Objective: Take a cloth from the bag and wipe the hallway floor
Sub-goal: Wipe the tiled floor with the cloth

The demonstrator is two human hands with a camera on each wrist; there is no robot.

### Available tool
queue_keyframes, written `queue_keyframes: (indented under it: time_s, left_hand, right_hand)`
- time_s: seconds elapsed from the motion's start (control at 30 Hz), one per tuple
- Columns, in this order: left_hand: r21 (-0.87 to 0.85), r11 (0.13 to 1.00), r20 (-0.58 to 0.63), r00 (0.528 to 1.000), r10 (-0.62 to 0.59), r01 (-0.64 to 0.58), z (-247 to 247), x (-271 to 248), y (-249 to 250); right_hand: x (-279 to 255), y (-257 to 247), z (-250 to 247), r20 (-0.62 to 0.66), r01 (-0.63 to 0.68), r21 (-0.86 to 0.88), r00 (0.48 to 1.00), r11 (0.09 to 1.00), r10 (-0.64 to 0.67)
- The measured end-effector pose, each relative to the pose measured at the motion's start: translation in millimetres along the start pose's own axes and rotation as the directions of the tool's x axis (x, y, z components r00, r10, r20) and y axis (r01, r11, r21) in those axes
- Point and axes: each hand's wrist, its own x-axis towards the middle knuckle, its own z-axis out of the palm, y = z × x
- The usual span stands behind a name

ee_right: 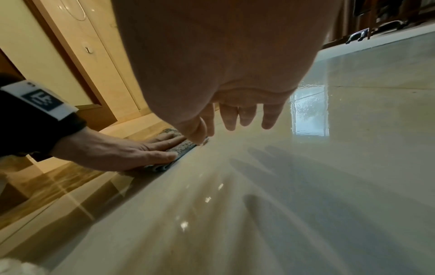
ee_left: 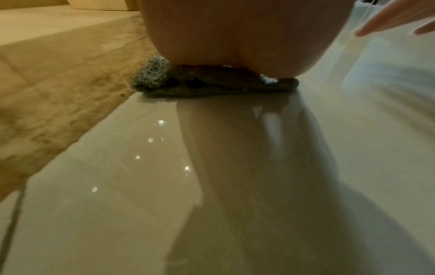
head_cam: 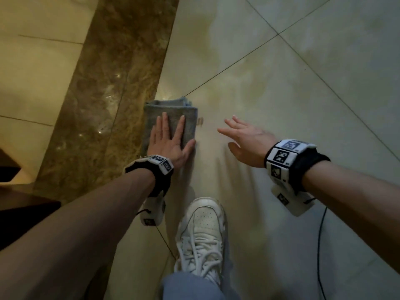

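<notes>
With my left grip [head_cam: 167, 141] laid flat, fingers straight and spread, I record it pressing palm-down on the cloth [head_cam: 173, 118] and not curled round it. My thumb lies along the cloth's right edge, by the floor. In the left wrist view the heel of the palm sits on the cloth's near end, which is squashed beneath it.

My right grip [head_cam: 244, 135] is also flat-fingered and spread, and it has hold of nothing. It hovers above the floor [head_cam: 281, 87], to the right of the cloth and apart from it; its shadow falls on the tile below in the right wrist view.

Cloth: grey, folded into a thick rectangle, lying on the pale glossy floor tile, with its left side just beside the brown marbled border strip [head_cam: 108, 83]. A lighter blue-grey layer shows at its far end. A small tag sticks out from its right edge.

Surroundings: a white laced sneaker [head_cam: 201, 237] stands on the tile behind both hands, with a blue trouser leg above it. Both wrists carry black bands with white marker blocks. A thin black cable [head_cam: 320, 245] trails across the tile below my right forearm. No bag shows in any view.
</notes>
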Motion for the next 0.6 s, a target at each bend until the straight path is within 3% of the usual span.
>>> queue_keyframes:
  time_s: [0.1,0.23,0.3,0.37,0.47,0.53,0.6]
  left_hand:
    - [-0.033,0.995,-0.003,0.996,-0.093,0.093,2,-2,14]
    - [-0.143,0.979,0.14,0.983,-0.123,0.143,-7,5,55]
    - [-0.115,0.993,0.196,0.98,0.025,-0.003,-8,3,80]
    - [-0.065,0.967,0.246,0.935,0.256,-0.248,-2,-7,110]
    - [0.002,0.804,0.342,0.756,0.558,-0.594,4,-28,141]
    - [0.053,0.709,0.375,0.672,0.639,-0.703,3,-25,138]
    - [0.096,0.697,0.365,0.676,0.64,-0.711,0,-14,119]
  right_hand:
    - [-6,7,-5,0.014,-0.027,-0.011,1.0,1.0,0.027]
    - [-19,23,-14,0.004,-0.118,-0.021,0.993,0.993,0.118]
    - [-25,29,-16,-0.002,-0.153,-0.037,0.988,0.988,0.153]
    - [-29,33,-16,-0.004,-0.173,-0.049,0.985,0.984,0.173]
    - [-31,35,-15,-0.013,-0.184,-0.071,0.983,0.98,0.183]
    - [-30,40,-13,-0.023,-0.208,-0.073,0.978,0.975,0.207]
    - [-30,46,-10,0.001,-0.238,-0.077,0.971,0.968,0.238]
